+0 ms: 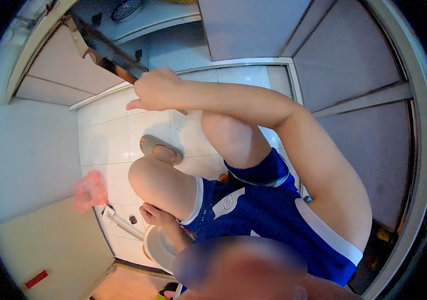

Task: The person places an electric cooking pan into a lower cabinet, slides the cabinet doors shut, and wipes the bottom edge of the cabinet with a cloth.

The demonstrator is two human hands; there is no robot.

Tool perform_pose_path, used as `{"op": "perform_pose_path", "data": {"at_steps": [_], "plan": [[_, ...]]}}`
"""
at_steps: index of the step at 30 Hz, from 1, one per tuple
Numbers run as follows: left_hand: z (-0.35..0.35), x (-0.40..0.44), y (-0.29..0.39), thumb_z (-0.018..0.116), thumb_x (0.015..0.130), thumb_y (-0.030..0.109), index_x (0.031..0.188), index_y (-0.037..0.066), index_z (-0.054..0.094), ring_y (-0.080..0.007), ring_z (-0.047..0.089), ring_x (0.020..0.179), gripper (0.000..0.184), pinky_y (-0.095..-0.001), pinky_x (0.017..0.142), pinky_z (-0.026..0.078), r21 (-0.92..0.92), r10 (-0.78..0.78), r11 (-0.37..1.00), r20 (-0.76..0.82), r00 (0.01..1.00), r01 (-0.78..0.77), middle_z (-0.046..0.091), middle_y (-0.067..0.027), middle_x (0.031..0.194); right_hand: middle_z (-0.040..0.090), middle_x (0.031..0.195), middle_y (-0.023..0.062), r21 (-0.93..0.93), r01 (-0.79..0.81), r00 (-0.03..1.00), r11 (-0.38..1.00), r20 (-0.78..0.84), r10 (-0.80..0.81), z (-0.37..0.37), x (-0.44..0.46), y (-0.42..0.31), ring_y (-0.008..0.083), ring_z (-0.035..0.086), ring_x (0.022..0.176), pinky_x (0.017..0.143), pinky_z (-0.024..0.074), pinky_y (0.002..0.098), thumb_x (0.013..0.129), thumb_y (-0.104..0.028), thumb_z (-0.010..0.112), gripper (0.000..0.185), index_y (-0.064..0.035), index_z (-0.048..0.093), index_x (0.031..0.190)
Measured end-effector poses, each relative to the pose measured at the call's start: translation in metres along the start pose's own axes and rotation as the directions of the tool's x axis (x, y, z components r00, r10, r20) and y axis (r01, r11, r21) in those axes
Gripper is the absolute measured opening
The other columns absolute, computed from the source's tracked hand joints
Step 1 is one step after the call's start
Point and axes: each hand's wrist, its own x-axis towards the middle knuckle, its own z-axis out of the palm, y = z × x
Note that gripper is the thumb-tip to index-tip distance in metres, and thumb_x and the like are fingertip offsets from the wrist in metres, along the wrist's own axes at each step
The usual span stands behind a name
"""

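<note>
My right hand is closed around a long dark panel with a brown edge. The panel slants from the open cabinet at the upper left to a thin end just past my hand. Whether it is a cabinet door seen edge-on, I cannot tell. My thumb sticks out to the left. Low beside my bent thigh is my left hand, its fingers curled; I cannot see whether anything is in them. A white bucket stands just below that hand, partly hidden by my forearm.
An open cabinet with a shelf is at the top, and grey cabinet doors line the right. A pink plastic bag lies on the white tiled floor at left. My slippered foot rests there. A pale panel stands lower left.
</note>
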Motion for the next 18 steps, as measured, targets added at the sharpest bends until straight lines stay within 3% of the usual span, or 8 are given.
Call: {"op": "perform_pose_path", "data": {"at_steps": [5,7,11,13,18], "plan": [[0.005,-0.001,0.007,0.043,0.095,0.026,0.065,0.004,0.037,-0.0105,0.036,0.059,0.037,-0.0266,0.055,0.034,0.048,0.004,0.999,-0.046,0.999,-0.001,0.039,-0.001,0.06,0.065,0.07,0.0135,-0.063,-0.026,0.996,0.998,-0.091,0.02,0.015,0.013,0.017,0.0298,0.065,0.069,0.058,0.0497,0.0415,0.085,-0.047,0.05,0.046,-0.0058,0.067,0.072],[0.005,0.0,0.006,0.043,0.095,0.025,0.065,0.004,0.037,-0.0104,0.036,0.059,0.037,-0.0265,0.055,0.034,0.034,-0.006,0.999,-0.05,0.999,0.007,0.039,-0.001,0.06,0.065,0.072,0.0135,-0.104,-0.133,0.979,0.986,-0.171,0.114,0.021,0.015,0.028,0.0298,0.065,0.069,0.06,0.0505,0.0409,0.086,-0.041,0.049,0.041,-0.0063,0.068,0.073],[0.003,0.0,0.005,0.043,0.095,0.025,0.065,0.004,0.037,-0.01,0.037,0.058,0.036,-0.0257,0.054,0.034,0.018,-0.007,1.0,-0.037,0.999,0.008,0.04,-0.0009,0.061,0.066,0.075,0.0145,-0.141,-0.203,0.961,0.969,-0.218,0.169,0.01,0.008,0.062,0.0303,0.065,0.071,0.062,0.0509,0.0402,0.085,-0.035,0.049,0.037,-0.0062,0.068,0.074],[0.004,0.0,0.005,0.043,0.095,0.025,0.066,0.004,0.037,-0.0099,0.037,0.058,0.036,-0.0256,0.054,0.034,0.013,0.013,1.0,-0.036,0.999,-0.013,0.041,-0.0009,0.061,0.066,0.076,0.0157,-0.114,-0.401,0.89,0.909,-0.282,0.357,0.003,0.01,0.085,0.0312,0.065,0.073,0.062,0.0509,0.0414,0.084,-0.032,0.048,0.034,-0.0055,0.068,0.074],[0.005,-0.002,0.01,0.042,0.095,0.023,0.065,0.004,0.035,-0.0101,0.035,0.058,0.036,-0.0276,0.054,0.033,0.002,-0.033,0.999,-0.032,0.999,0.033,0.033,0.0004,0.06,0.065,0.076,0.0165,-0.075,-0.478,0.809,0.875,-0.426,0.405,0.007,0.02,0.164,0.0332,0.064,0.073,0.065,0.0501,0.0445,0.085,-0.032,0.048,0.035,-0.0051,0.068,0.074]]}}
